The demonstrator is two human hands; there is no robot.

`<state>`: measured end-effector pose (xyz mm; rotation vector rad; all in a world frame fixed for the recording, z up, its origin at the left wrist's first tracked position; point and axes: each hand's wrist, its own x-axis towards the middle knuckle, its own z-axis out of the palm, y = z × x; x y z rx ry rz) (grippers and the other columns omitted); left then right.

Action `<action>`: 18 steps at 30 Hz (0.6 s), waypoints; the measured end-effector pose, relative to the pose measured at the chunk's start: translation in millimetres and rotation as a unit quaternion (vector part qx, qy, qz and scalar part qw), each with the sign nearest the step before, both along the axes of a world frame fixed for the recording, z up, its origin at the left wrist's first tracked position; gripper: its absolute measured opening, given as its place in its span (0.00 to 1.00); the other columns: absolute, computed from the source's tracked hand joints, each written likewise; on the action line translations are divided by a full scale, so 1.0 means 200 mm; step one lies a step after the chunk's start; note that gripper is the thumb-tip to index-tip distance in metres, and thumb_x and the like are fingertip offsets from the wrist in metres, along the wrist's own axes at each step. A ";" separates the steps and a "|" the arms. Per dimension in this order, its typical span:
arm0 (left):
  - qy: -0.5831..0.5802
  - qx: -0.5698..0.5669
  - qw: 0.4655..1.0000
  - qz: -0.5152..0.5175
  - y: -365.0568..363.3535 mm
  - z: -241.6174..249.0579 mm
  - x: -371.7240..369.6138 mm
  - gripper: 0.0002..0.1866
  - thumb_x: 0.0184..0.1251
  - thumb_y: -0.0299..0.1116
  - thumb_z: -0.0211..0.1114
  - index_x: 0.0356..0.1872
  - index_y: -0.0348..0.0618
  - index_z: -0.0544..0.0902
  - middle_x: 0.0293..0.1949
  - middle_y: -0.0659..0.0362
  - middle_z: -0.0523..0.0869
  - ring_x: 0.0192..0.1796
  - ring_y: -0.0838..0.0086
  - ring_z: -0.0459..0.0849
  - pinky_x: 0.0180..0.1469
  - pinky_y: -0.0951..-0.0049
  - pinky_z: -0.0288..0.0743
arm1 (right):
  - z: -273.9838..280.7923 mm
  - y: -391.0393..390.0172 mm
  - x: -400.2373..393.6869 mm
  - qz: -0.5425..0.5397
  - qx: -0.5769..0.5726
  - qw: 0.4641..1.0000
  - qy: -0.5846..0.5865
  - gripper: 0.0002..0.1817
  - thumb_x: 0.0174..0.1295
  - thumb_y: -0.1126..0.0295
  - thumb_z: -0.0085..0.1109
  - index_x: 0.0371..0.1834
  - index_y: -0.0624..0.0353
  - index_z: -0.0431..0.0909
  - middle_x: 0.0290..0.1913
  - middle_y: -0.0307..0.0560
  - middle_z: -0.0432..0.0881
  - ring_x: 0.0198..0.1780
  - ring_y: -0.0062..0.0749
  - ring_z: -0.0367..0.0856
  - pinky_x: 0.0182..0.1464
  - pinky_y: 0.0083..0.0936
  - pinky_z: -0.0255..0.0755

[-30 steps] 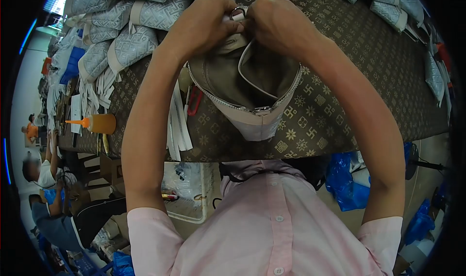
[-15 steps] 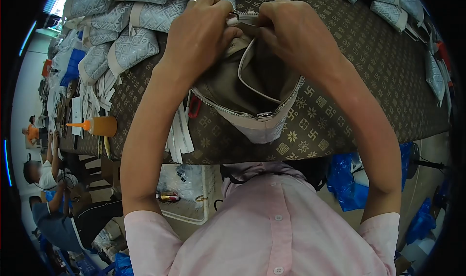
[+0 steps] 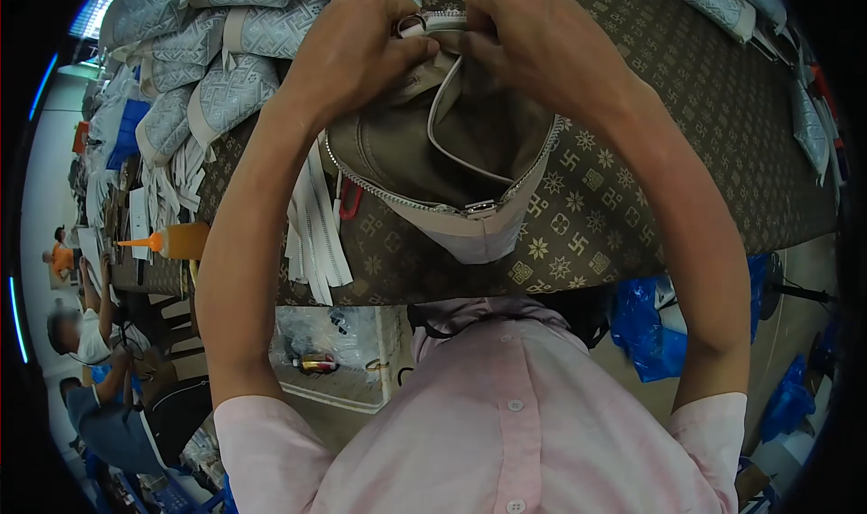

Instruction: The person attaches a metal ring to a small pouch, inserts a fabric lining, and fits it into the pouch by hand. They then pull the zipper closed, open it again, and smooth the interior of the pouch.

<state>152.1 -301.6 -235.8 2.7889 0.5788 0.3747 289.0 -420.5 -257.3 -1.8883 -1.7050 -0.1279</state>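
Note:
An unzipped beige bag (image 3: 433, 166) with a grey lining stands on the patterned table (image 3: 686, 126), its mouth toward me and the zip slider (image 3: 479, 209) at its near end. My left hand (image 3: 357, 49) grips the bag's far left rim, beside a small metal ring (image 3: 411, 22) on a white tab. Pressed against it from the right, my right hand (image 3: 537, 40) pinches the same far rim. Both hands hold the far end up.
Several silver-patterned pouches (image 3: 226, 89) are piled at the table's left. White zipper strips (image 3: 312, 234) hang over the near edge beside a red tool (image 3: 348, 198). An orange glue bottle (image 3: 172, 240) lies at the left. Other people sit at lower left. Blue bags (image 3: 650, 333) lie on the floor.
Both hands and the bag's far end have shifted slightly up and left. The grip on the rim is the same.

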 end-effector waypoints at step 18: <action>0.006 -0.038 0.999 -0.015 0.12 -0.08 -0.01 0.13 0.61 0.38 0.62 0.35 0.37 0.83 0.18 0.57 0.77 0.22 0.80 0.70 0.29 0.73 0.68 | -0.02 0.04 0.06 0.024 0.011 1.000 -0.002 0.08 0.55 0.69 0.63 0.29 0.63 0.78 0.23 0.46 0.77 0.25 0.32 0.76 0.30 0.30 0.69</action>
